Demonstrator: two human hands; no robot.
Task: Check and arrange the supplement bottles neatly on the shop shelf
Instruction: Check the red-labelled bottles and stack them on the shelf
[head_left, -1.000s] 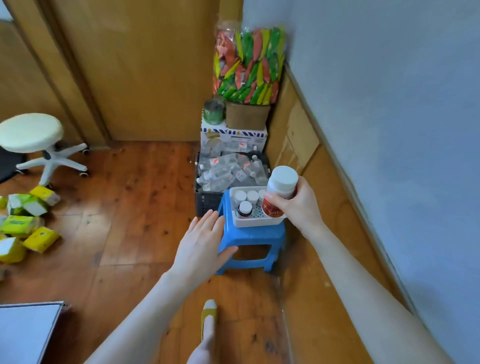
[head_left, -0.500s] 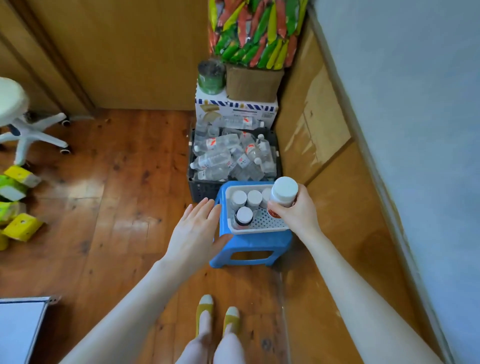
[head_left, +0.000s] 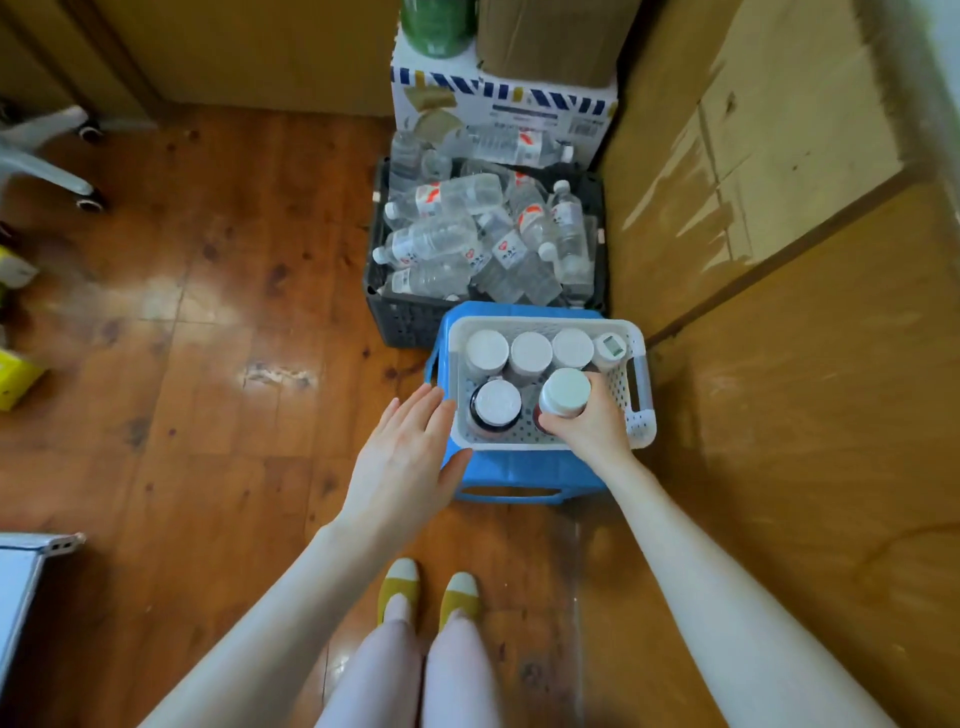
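Lowered since earlier: white-capped supplement bottle (head_left: 563, 395), inside white perforated plastic basket (head_left: 644, 431).
Right hand (head_left: 592, 421) grasps it; left hand (head_left: 402, 457) flat, released, beside blue plastic stool (head_left: 519, 467).

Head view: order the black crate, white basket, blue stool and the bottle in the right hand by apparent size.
1. black crate
2. white basket and blue stool: these look alike and the stool is partly covered, so unranked
3. bottle held by the right hand

Storeroom: bottle-filled crate (head_left: 402, 317), stacked cartons (head_left: 519, 111)
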